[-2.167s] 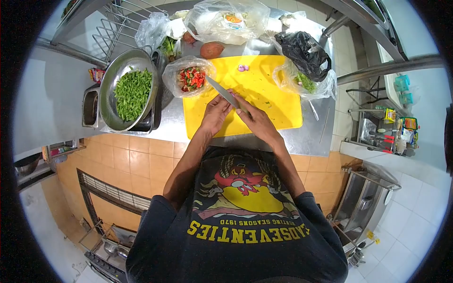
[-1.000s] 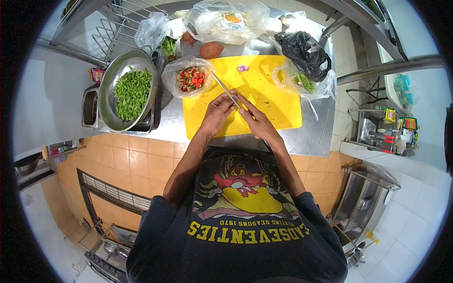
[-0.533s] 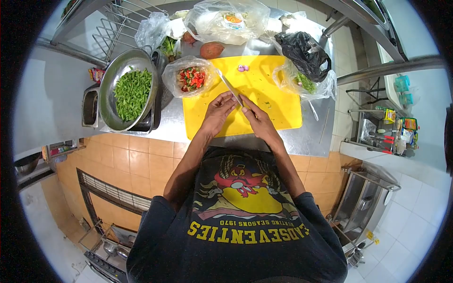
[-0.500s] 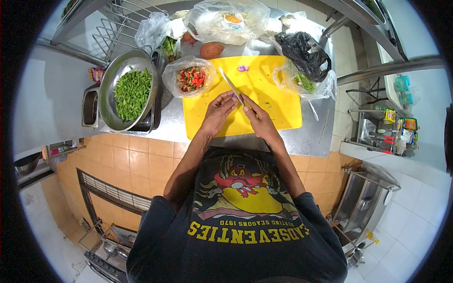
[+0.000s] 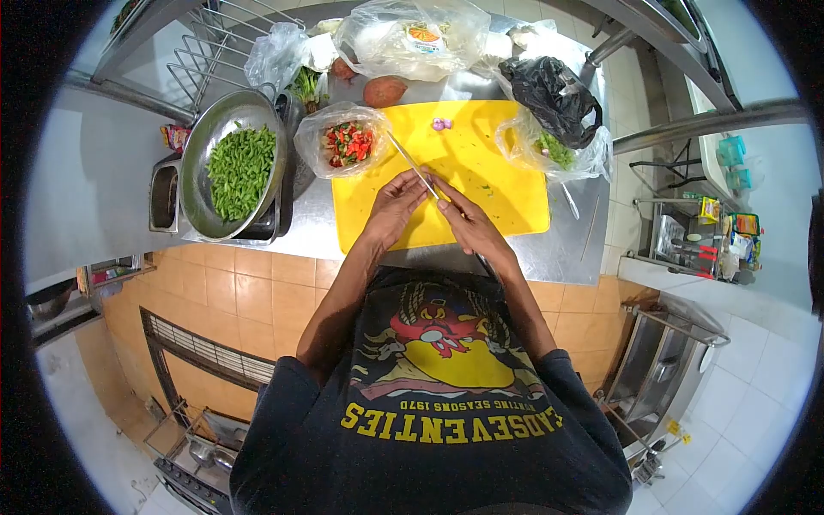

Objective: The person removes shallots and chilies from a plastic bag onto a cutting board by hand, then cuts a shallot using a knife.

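Observation:
Over the yellow cutting board (image 5: 506, 206), my right hand (image 5: 474, 225) is closed on a knife (image 5: 409, 160), whose blade points up and left. My left hand (image 5: 396, 206) is pinched close beside the blade, its fingertips round a small purple piece that is mostly hidden. Small peeled shallots (image 5: 441, 124) lie near the board's back edge. At the board's left corner stands an open plastic bag of chopped red and green pieces (image 5: 348, 143). A clear bag with green leaves (image 5: 556, 151) rests on the right side, partly under a black plastic bag (image 5: 554, 99).
A metal pan of cut green beans (image 5: 243, 172) stands at the left of the steel table (image 5: 573, 249). Behind the board are a brown tuber (image 5: 385, 91) and a large clear bag (image 5: 412, 39). A wire rack (image 5: 202, 64) is at the back left.
The knife has turned in my right hand, its blade now narrower to the view and its tip slightly lower and to the left. My left hand keeps its pinch almost in place.

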`<state>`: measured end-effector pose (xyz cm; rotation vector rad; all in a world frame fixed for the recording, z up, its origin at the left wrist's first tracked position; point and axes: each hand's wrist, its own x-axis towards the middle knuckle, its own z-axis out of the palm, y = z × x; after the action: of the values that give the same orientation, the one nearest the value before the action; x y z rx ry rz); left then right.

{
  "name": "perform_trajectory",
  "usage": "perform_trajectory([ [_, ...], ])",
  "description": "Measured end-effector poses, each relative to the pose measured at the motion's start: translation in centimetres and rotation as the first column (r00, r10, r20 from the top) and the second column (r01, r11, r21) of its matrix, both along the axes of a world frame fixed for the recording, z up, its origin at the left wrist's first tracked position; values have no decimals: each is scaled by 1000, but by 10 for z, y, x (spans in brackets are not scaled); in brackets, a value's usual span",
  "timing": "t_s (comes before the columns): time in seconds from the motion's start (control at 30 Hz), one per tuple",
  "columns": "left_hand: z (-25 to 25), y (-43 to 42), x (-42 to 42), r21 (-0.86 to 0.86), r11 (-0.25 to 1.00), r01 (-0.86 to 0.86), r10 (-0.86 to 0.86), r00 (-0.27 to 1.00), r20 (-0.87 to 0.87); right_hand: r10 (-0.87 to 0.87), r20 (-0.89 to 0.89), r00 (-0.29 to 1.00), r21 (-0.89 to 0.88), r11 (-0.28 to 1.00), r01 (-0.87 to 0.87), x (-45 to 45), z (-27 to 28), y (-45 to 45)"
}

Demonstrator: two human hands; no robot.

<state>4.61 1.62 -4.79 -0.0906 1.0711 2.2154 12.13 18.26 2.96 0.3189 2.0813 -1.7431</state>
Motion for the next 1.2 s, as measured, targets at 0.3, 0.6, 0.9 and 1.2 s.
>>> perform_trajectory([
  [0.3, 3, 5, 2, -1, 999, -45, 45, 998, -49, -57, -57, 997, 70, 996, 61, 1, -10, 0],
  [0.6, 13, 11, 3, -38, 999, -14, 15, 999, 29, -196, -98, 976, -27, 981, 195, 1, -13, -1],
  [0.9, 15, 6, 1, 4, 1000, 22, -22, 999, 23, -156, -6, 988, -279, 949, 149, 4, -11, 3],
  [1.2, 9, 5, 3, -148, 989, 19, -40, 989, -140, -57, -6, 998, -198, 979, 55, 1, -7, 2],
])
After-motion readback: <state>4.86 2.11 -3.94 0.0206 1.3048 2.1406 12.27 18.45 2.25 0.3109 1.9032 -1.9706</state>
